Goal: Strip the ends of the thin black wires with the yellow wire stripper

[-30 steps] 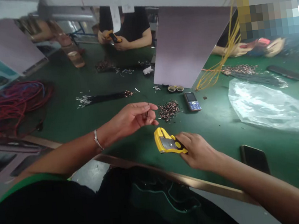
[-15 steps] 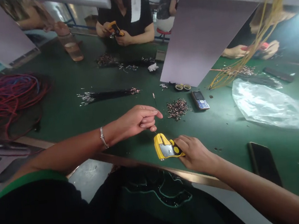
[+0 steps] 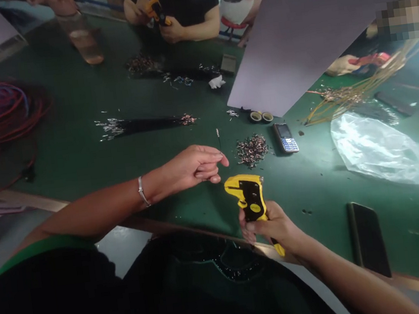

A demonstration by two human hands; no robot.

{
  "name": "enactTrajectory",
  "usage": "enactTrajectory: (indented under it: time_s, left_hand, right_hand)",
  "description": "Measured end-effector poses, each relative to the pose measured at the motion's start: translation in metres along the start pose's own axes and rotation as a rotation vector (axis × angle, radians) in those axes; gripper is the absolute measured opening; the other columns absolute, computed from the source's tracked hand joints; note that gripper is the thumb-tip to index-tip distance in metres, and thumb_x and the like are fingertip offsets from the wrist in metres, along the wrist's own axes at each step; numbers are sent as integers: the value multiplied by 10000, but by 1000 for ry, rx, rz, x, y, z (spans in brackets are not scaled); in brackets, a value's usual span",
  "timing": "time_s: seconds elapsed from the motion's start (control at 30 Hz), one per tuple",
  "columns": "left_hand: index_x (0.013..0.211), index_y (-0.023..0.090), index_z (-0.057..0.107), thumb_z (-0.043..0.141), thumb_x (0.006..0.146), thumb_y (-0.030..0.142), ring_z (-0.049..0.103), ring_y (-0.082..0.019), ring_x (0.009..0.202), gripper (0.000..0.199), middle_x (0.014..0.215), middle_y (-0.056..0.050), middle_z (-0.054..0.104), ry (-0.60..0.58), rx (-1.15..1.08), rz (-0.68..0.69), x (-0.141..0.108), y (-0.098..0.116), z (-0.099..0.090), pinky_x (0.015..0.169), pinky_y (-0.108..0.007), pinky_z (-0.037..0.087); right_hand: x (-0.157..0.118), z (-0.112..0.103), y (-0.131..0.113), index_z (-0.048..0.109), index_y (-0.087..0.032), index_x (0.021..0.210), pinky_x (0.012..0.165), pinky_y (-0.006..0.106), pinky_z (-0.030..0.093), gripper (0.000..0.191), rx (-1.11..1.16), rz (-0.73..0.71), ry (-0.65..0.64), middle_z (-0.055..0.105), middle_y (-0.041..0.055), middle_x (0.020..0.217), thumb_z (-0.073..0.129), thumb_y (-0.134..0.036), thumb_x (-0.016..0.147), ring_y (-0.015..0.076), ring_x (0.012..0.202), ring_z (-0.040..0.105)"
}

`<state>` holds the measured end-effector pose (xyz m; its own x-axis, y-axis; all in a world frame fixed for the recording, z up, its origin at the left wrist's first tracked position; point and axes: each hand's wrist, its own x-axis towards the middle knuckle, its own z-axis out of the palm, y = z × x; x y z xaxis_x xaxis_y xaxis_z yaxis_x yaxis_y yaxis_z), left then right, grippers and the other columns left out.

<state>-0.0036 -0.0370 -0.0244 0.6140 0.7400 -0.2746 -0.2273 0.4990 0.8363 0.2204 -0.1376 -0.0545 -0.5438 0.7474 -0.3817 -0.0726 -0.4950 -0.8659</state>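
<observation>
- Lifted off the green mat [image 3: 73, 102], our yellow wire stripper [image 3: 250, 198] now stands tilted upright, just above the table edge.
- Our right hand [image 3: 269, 228] clenches its handle, fingers wrapped round it.
- Our left hand [image 3: 195, 168] hovers over the mat, thumb and fingertips drawn together; a thin wire [image 3: 218, 139] rises just beyond them, but we cannot tell whether it is held.
- Just beside the stripper lies a heap of wire bits [image 3: 252, 150], near a keypad phone [image 3: 285, 138] and two tape rolls [image 3: 260, 116].
- Across the table, a co-worker's hands [image 3: 175, 31] grasp another yellow stripper [image 3: 156, 10] — well apart from ours.
</observation>
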Motion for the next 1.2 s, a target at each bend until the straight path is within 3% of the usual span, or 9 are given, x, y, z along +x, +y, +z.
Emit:
enactTrajectory:
  time_s: [0.13,0.23,0.5,0.9,0.97,1.1,1.2]
  left_hand:
    - [734,126,664,585,857,164,205,-44,395,151,404,83,254,7,11,-39,7,-3,-5,537,-271,395]
    - [723,128,657,588,858,172,202,-40,394,158,407,84,260,32,13,-52,11,-3,-6,542,-266,396]
    - [717,125,658,587,866,183,203,-37,404,175,414,82,273,115,-2,-11,11,-2,-13,550,-256,373]
    - [711,110,665,609,845,171,201,-33,390,156,393,89,239,130,11,-14,26,-4,-24,496,-240,340]
    - [709,108,660,608,842,166,197,-30,383,155,395,90,240,153,8,-38,25,-7,-26,471,-228,320]
    - [705,101,643,601,832,145,181,-24,376,141,412,94,237,251,-36,-65,20,-11,-33,431,-200,277]
    - [714,103,630,581,836,126,191,-26,379,133,430,93,236,262,-84,43,22,-6,-37,429,-193,278]
  right_hand:
    - [1,1,-2,621,-142,795,470,277,420,135,312,59,-4,552,-17,556,688,-136,677,112,463,481]
    - [7,-1,-5,630,-142,797,453,272,415,156,405,61,-5,560,-11,570,715,-147,666,110,460,478]
    - [24,-6,-6,631,-146,822,440,279,421,161,437,41,-18,555,-11,570,698,-139,676,120,463,484]
    - [36,-12,-6,627,-144,826,433,283,414,196,405,35,5,572,-3,591,652,-117,634,124,462,477]
    - [42,-24,-13,608,-158,822,454,295,420,196,336,-8,60,558,-5,594,639,-131,631,132,474,476]
    - [44,-63,-32,557,-205,818,543,314,439,142,246,-334,402,473,-24,621,578,-202,677,141,543,469]
    - [38,-74,-34,558,-208,857,567,336,451,203,30,-354,445,535,-2,690,615,-212,662,164,577,514]
